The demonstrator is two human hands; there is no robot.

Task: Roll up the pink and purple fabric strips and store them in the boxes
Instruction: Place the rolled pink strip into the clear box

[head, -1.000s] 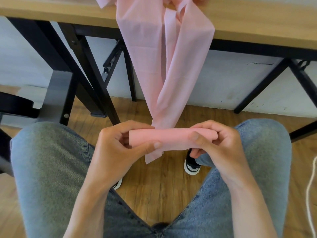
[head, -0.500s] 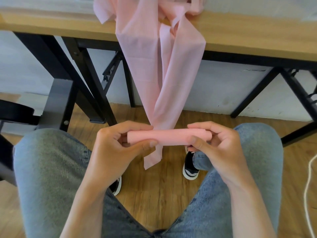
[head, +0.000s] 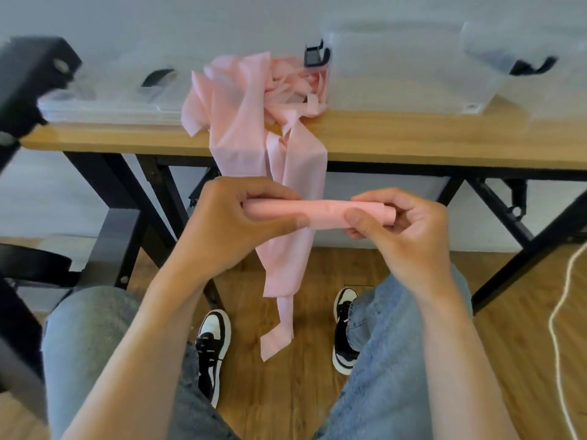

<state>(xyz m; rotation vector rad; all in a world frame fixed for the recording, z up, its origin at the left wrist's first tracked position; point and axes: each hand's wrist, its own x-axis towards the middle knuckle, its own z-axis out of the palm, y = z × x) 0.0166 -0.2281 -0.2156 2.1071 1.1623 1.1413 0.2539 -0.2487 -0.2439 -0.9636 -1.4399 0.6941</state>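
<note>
Pink fabric roll (head: 320, 213), lying level at frame centre and held in the air in front of the tabletop edge, above the person's knees. Left hand (head: 235, 223), at 9 o'clock of the roll, closes over that end, thumb below and fingers (head: 270, 192) curled over the top, pinching the cloth. Right hand (head: 403, 236), at 3 o'clock, pinches the other end between thumb and curled fingers. From the roll an unrolled tail of the pink strip (head: 282, 274) hangs toward 6 o'clock, its free end twisted above the wooden floor (head: 286, 392); toward 12 o'clock the strip rises over the edge of the tabletop (head: 413, 141) into a loose pink fabric heap (head: 254, 90) (folds tangled, separate strips not distinguishable). Clear plastic boxes (head: 397, 68) with black latches stand on the tabletop at 1 to 2 o'clock of the heap, one touching it; flat clear lids (head: 111, 103) lie at 9 o'clock, blurred. Below: blue jeans (head: 89, 344), two black-and-white shoes (head: 212, 347) on the floor, black table legs (head: 104, 192), and a white cord (head: 562, 312) at the right margin.
</note>
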